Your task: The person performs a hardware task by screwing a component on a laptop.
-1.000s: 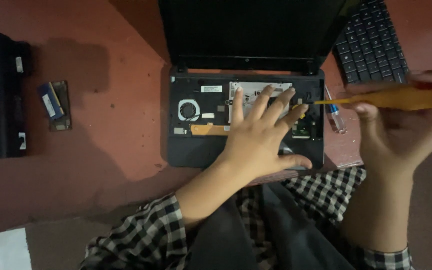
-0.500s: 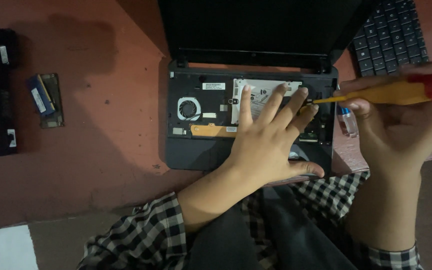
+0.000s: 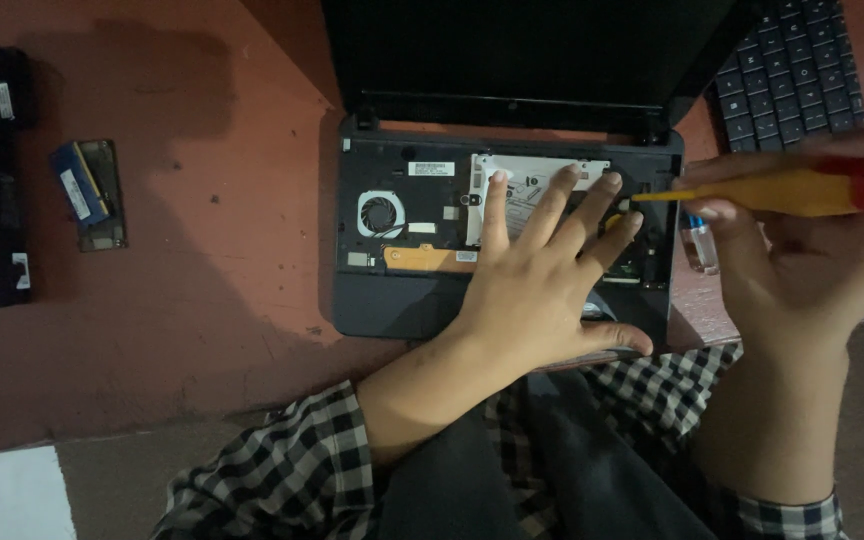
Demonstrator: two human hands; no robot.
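Right hand point(image 3: 802, 270) grip closed around yellow-and-red screwdriver point(image 3: 782, 190), long axis level, tip pointing left into opened laptop base point(image 3: 392, 300) at centre frame, beside left hand point(image 3: 542, 290), spread flat, holding nothing.

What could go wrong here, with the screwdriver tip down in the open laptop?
The screwdriver comes in nearly flat from the right hand, so its tip could slip onto the exposed board. The left hand presses spread fingers on the laptop internals, near the fan. Dim light could hide small screws.
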